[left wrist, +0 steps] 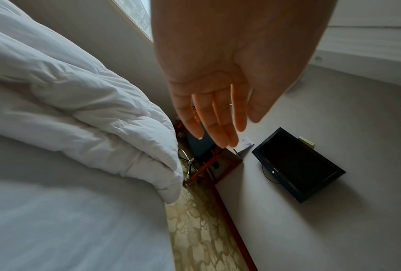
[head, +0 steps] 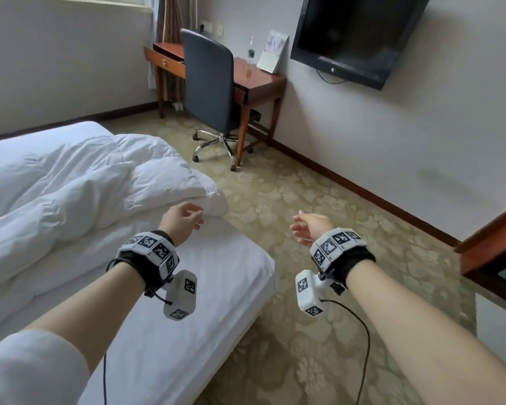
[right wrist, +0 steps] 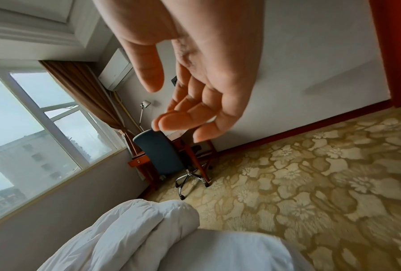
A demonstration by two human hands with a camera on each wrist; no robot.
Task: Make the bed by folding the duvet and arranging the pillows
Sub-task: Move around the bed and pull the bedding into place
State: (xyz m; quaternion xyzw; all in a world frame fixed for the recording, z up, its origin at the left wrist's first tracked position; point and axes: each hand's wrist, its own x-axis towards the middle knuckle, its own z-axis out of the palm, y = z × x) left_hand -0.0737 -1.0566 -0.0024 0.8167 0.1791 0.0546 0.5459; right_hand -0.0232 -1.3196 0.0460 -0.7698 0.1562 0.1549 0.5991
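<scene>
A person stands at the corner of a hotel-room bed (head: 216,287), both arms stretched out over it. The left hand (head: 181,219) hovers just beside the near corner of the white duvet (head: 79,182), fingers straight and relaxed in the left wrist view, holding nothing. The right hand (head: 308,229) hangs over the patterned carpet (head: 319,194), well apart from the bedding, its fingers loosely bent and empty.

The duvet lies bunched in thick rolls across the far part of the bed, its layered corner jutting past the mattress edge, while the near stretch of sheet lies bare. The folding appears to be only beginning, or between folds: the next move probably calls for both hands to pinch the duvet's corner and edge so the layers can be lifted and laid square.

By count: one duvet, one bed, two hands. No pillow shows in any view. Beyond stand one wooden desk (head: 257,80), one office chair (head: 209,83) and one wall-mounted television (head: 357,33).
</scene>
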